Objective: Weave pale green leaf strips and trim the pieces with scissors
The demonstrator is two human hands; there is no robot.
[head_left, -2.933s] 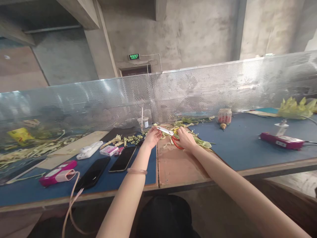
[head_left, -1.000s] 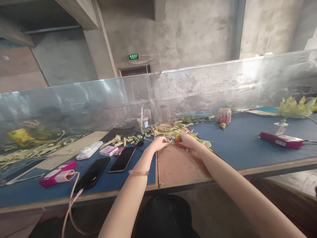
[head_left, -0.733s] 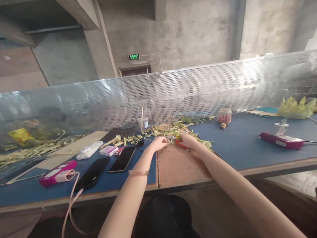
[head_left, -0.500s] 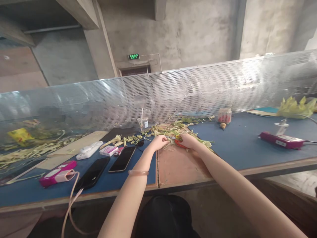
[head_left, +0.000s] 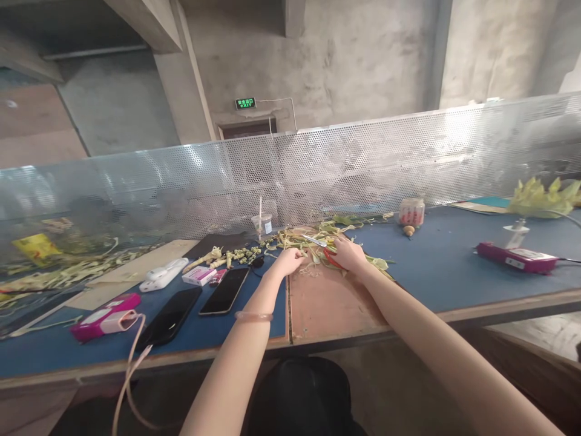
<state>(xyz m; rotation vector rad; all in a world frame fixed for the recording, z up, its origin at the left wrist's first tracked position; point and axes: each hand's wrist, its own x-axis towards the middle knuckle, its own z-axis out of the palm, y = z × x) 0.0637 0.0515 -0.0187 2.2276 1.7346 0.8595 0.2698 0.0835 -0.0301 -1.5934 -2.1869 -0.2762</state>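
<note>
Red-handled scissors (head_left: 323, 248) raised again since half a second ago, blades now lifted off the leaf litter and angled up toward the left, silver tips showing above the pile; flat and half buried in the earlier views. Gripped by the right hand (head_left: 348, 254), fingers curled closed through the red loops. Left hand (head_left: 289, 261) barely shifted, lying loosely curled on the pale leaf strips (head_left: 303, 241), fingertips pinched on a strip just left of the blades; exactly what is pinched too small to tell. Nearly three seconds back, held higher with the scissors open in the air between both hands.

Scissors: short bright metal blades, red plastic handles mostly hidden under the fingers, placed over the brown board at the middle of the worktop (head_left: 436, 272), near the perforated metal screen.

Clear plastic cup (head_left: 262, 225) with a white straw standing upright just behind the leaf heap, contents not discernible. Small jar (head_left: 411, 212) with red-and-white contents farther right on the blue surface. Two dark phones (head_left: 200, 303) lying flat to the left.
</note>
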